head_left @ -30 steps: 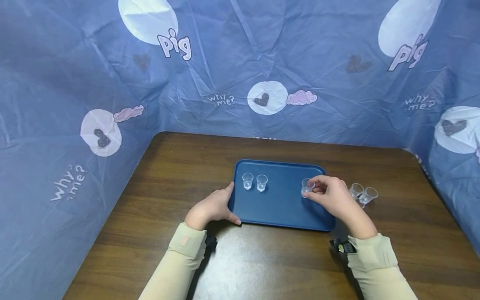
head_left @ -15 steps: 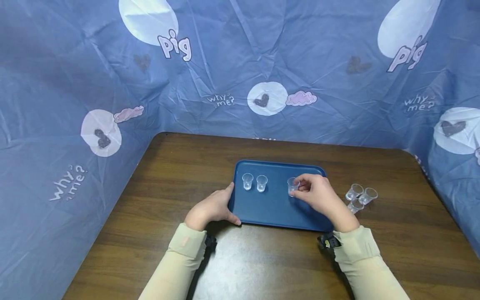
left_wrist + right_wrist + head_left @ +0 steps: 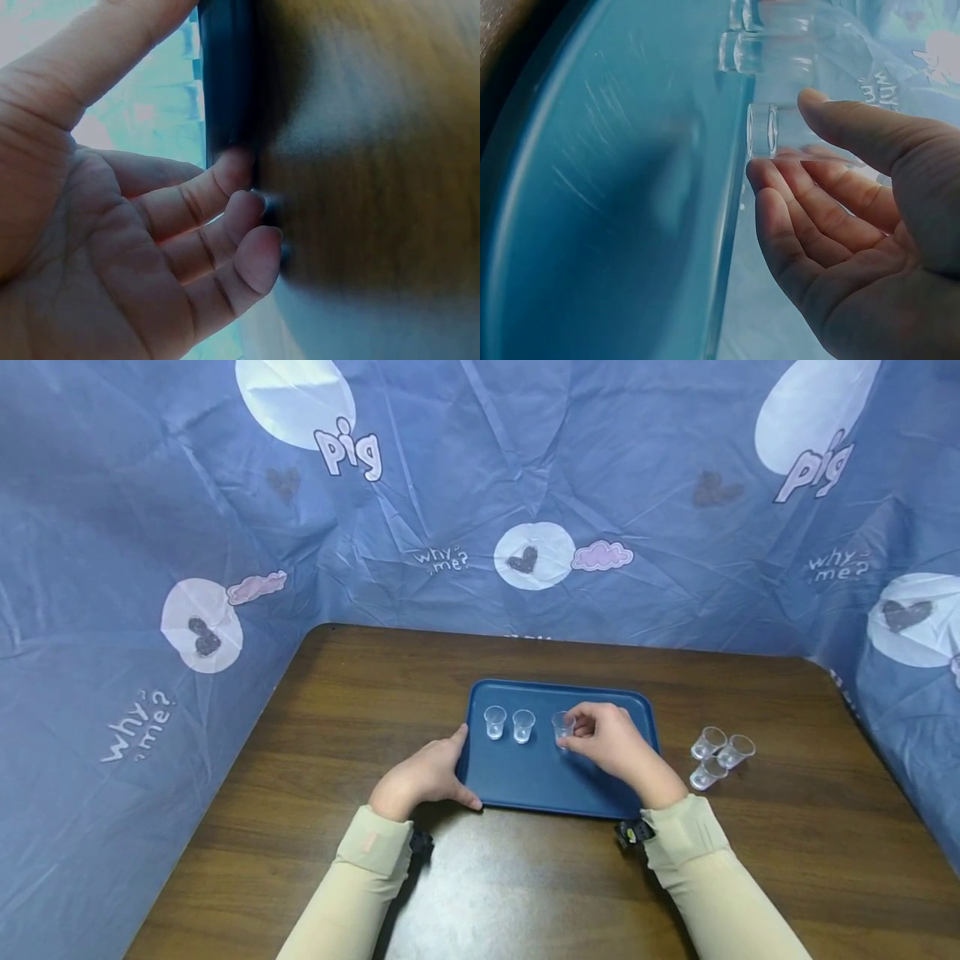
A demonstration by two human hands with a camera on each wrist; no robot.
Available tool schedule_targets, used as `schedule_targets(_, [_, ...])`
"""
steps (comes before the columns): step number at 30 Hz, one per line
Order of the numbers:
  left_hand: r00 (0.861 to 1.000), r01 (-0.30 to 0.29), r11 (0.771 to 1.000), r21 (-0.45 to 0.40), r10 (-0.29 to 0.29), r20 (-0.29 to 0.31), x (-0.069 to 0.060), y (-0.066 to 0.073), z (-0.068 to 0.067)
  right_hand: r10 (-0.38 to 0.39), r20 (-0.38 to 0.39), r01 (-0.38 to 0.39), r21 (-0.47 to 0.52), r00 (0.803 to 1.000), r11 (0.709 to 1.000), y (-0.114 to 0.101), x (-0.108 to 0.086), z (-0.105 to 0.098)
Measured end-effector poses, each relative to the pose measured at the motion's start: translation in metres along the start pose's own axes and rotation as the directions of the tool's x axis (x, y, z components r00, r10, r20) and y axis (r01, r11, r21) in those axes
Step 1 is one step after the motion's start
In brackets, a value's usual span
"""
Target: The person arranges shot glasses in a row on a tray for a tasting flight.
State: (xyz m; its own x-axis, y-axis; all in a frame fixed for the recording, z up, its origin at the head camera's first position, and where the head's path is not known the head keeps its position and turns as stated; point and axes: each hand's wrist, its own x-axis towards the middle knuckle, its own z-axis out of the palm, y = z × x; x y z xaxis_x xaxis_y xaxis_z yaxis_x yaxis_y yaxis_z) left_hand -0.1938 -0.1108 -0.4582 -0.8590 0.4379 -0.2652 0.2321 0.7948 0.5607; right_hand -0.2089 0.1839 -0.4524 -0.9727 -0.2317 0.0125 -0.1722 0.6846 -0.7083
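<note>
On the blue tray (image 3: pixel 517 781), two small clear plastic cups, one (image 3: pixel 495 723) at the left and another (image 3: pixel 523 727) beside it, stand upright in a row. My right hand (image 3: pixel 611 747) pinches a third clear cup (image 3: pixel 561 732) between thumb and fingers, upright to their right. In the right wrist view this cup's base (image 3: pixel 763 130) is close to the tray surface; whether it touches I cannot tell. My left hand (image 3: pixel 426 777) rests at the tray's left front corner, thumb by the front edge and fingers spread along the left side. Its fingertips (image 3: pixel 259 259) touch the tabletop beside the tray.
Three more clear cups (image 3: pixel 708 743) lie or lean clustered on the brown wooden table (image 3: pixel 360 693), right of the tray. A printed blue cloth (image 3: pixel 450 485) hangs behind the table and along its sides.
My right hand has carried the pinched cup leftward over the tray, towards the two standing cups. The left hand and tray have stayed in place.
</note>
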Motion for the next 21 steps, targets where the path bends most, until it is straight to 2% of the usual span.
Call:
schedule_targets(10, [1.0,-0.001,1.0,-0.002,0.001,-0.004,-0.001,-0.001,0.0,0.052,0.029,-0.052,-0.004,0.998,0.999,-0.001,0.011,0.012])
schedule_targets(18, [1.0,-0.018,1.0,0.005,0.018,-0.006,0.002,-0.003,0.002,0.034,0.024,-0.033,-0.026,0.999,0.999,-0.001,0.016,0.017])
schedule_targets(21, [1.0,-0.017,1.0,0.003,0.017,-0.01,0.002,-0.003,0.002,0.05,0.029,-0.049,-0.024,0.998,0.998,-0.001,0.017,0.017])
